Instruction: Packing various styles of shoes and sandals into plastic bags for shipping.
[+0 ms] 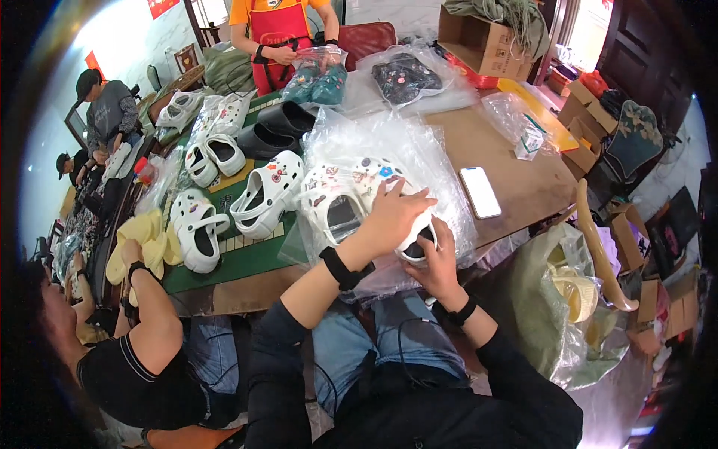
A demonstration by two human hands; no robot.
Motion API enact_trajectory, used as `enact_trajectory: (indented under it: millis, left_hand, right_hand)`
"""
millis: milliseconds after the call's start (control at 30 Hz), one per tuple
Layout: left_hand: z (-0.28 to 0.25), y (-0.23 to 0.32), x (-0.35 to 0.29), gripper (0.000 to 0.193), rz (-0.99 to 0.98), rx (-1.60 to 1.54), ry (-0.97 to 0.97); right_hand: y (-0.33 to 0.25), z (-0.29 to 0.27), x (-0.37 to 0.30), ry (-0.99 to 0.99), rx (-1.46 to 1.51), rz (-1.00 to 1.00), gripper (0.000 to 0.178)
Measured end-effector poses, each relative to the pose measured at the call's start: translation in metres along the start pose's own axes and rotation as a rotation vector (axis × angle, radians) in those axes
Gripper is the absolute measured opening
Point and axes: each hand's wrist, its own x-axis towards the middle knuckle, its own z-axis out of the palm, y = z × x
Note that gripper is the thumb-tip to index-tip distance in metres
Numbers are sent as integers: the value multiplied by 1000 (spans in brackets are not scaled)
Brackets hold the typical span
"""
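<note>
A pair of white clogs (pixel 326 184) with colourful charms on their toes lies on a stack of clear plastic bags (pixel 451 196) in front of me. My left hand (pixel 390 218) lies over the right-hand clog, its fingers curved across the upper and covering much of it. My right hand (pixel 440 263) grips the same clog's heel (pixel 413 245) from the right. Just left of the bags is another white clog (pixel 271 193) with charms, apart from my hands.
A phone (pixel 480 192) lies to the right on the brown table (pixel 516 183). More white clogs (pixel 197 232) and black clogs (pixel 278 129) stand at the left. Across the table, a person handles bagged green clogs (pixel 315 81). A co-worker at my left holds yellow slippers (pixel 142 243). A sack (pixel 535 307) stands at the right.
</note>
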Motion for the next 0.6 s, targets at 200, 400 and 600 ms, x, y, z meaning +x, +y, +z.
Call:
enact_trajectory:
  millis: [200, 400, 600]
  left_hand:
    - [-14, 20, -3, 35, 139, 158, 113]
    - [-15, 34, -13, 44, 241, -8, 129]
    - [-9, 43, -41, 57, -125, 305, 118]
  right_hand:
    - [-7, 8, 12, 85, -26, -10, 58]
    - [-8, 8, 3, 169, -163, 6, 56]
    - [13, 20, 10, 80, -63, 227, 62]
